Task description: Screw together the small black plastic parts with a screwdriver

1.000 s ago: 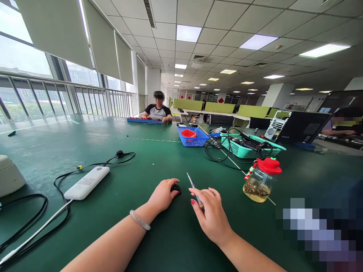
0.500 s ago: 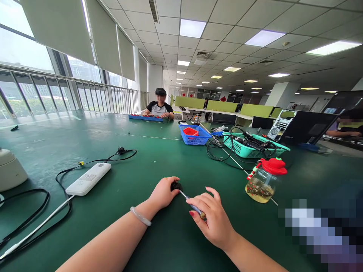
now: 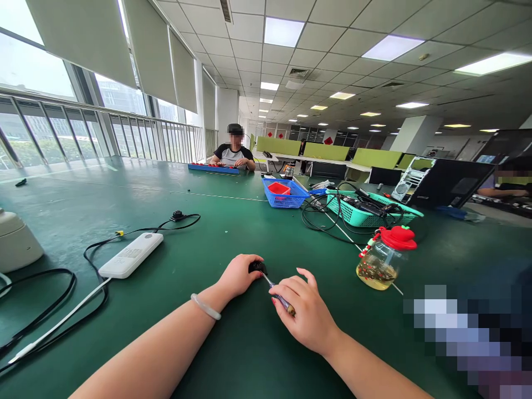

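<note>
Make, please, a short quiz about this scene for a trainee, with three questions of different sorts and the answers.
1. Which hand holds the screwdriver?
2. True or false: the red tray lies in the green basket.
3. What does the left hand hold? A) the jar; B) a black part; C) the white cable.

Key:
1. The right hand.
2. False: it lies in the blue basket.
3. B.
</note>
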Motion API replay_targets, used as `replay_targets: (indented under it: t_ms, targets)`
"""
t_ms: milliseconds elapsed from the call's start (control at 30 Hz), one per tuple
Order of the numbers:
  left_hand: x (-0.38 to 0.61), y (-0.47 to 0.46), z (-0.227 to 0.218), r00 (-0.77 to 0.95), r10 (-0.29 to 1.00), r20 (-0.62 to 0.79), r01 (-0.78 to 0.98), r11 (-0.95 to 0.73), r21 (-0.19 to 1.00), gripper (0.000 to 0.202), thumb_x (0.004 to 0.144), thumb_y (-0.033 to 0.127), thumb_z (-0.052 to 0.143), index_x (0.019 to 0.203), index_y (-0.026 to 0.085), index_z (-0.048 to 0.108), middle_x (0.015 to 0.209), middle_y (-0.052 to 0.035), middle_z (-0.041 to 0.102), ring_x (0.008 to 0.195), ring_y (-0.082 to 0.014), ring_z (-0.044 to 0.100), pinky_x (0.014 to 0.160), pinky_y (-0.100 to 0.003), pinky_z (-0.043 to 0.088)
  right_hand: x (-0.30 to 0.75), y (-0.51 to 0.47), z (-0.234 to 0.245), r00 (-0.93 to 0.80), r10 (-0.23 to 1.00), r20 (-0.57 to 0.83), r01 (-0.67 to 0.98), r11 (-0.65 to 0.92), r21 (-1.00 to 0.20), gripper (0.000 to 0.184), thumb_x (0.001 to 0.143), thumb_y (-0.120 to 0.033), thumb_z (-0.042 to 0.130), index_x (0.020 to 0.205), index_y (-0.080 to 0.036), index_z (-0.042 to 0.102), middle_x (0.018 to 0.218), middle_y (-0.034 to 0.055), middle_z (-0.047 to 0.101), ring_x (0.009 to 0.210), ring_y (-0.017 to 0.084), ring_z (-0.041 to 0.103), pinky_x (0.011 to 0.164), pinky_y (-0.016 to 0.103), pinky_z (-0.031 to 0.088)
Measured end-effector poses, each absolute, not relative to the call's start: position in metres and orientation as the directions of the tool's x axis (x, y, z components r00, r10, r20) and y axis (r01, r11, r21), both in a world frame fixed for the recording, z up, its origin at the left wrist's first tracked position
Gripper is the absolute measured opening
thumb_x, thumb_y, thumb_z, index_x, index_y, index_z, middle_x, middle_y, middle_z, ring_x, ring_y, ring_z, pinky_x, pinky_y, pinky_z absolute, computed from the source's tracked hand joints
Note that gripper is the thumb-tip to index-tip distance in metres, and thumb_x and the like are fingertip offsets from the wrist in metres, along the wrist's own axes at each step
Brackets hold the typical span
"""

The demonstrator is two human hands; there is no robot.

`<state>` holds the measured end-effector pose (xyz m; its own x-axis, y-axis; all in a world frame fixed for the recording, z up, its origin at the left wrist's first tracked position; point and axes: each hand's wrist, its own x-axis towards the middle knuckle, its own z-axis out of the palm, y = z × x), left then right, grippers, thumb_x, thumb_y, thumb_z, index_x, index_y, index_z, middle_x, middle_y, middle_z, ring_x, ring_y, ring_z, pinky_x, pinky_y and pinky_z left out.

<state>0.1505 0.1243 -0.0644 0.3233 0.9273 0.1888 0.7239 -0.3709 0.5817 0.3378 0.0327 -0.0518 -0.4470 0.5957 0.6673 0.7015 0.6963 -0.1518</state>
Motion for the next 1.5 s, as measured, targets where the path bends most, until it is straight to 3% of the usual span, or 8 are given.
replay_targets:
  t_ms: [300,767,1000,1200,1367,1500]
  targets:
    - [0.15,0.124,-0.063,0.341,0.922,0.184,0.731,-0.384,0.564,0.037,0.076,0.02,0.062,0.113,0.024,0.067,0.11,-0.0049,0.071,0.107,-0.024,0.061,0.098,-0.036,0.047,0.337,0.031,-0.054,-0.484,0.604,0.633,0.69,0.709,-0.148,0.015,0.091,-0.016,0.048,0.097,-0.023,0.061,0.085,-0.0001,0.064,0.078,0.016,0.058,0.106,0.05,0.026]
    - [0.15,0.12,-0.061,0.465,0.854,0.232,0.74,-0.519,0.428,0.038,0.08,0.017,0.058,0.118,0.023,0.063,0.114,-0.0034,0.071,0.109,-0.023,0.058,0.1,-0.035,0.045,0.329,0.03,-0.06,-0.616,0.53,0.583,0.706,0.7,0.109,0.014,0.084,-0.016,0.053,0.095,-0.022,0.059,0.078,-0.0012,0.06,0.072,0.016,0.051,0.106,0.047,0.022]
    - [0.15,0.121,-0.062,0.431,0.88,0.197,0.754,-0.472,0.458,0.037,0.08,0.018,0.058,0.115,0.026,0.064,0.107,-0.005,0.071,0.107,-0.024,0.059,0.096,-0.036,0.047,0.311,0.036,-0.076,-0.626,0.54,0.562,0.716,0.684,0.141,0.003,0.082,-0.021,0.053,0.082,-0.021,0.056,0.074,0.0,0.054,0.071,0.017,0.047,0.1,0.042,0.027]
    - [0.151,0.122,-0.062,0.41,0.891,0.196,0.752,-0.451,0.48,0.038,0.078,0.017,0.058,0.115,0.025,0.065,0.106,-0.0068,0.07,0.107,-0.0242,0.059,0.096,-0.036,0.047,0.308,0.039,-0.082,-0.603,0.543,0.585,0.734,0.665,0.139,0.006,0.082,-0.021,0.051,0.077,-0.021,0.055,0.071,0.0002,0.053,0.07,0.017,0.046,0.097,0.042,0.029]
    - [0.151,0.123,-0.064,0.411,0.89,0.197,0.743,-0.452,0.493,0.038,0.077,0.016,0.057,0.114,0.025,0.065,0.103,-0.0061,0.07,0.106,-0.0237,0.059,0.095,-0.036,0.047,0.303,0.05,-0.08,-0.658,0.448,0.606,0.667,0.72,0.192,0.014,0.084,-0.027,0.05,0.074,-0.02,0.055,0.07,0.0012,0.054,0.068,0.017,0.047,0.095,0.04,0.032]
    - [0.15,0.124,-0.065,0.414,0.889,0.197,0.737,-0.454,0.5,0.039,0.077,0.016,0.056,0.114,0.025,0.065,0.105,-0.0054,0.071,0.107,-0.0234,0.059,0.095,-0.036,0.047,0.309,0.056,-0.071,-0.618,0.425,0.661,0.649,0.751,0.123,0.017,0.088,-0.025,0.047,0.074,-0.02,0.055,0.068,-0.0002,0.053,0.067,0.015,0.047,0.094,0.039,0.032]
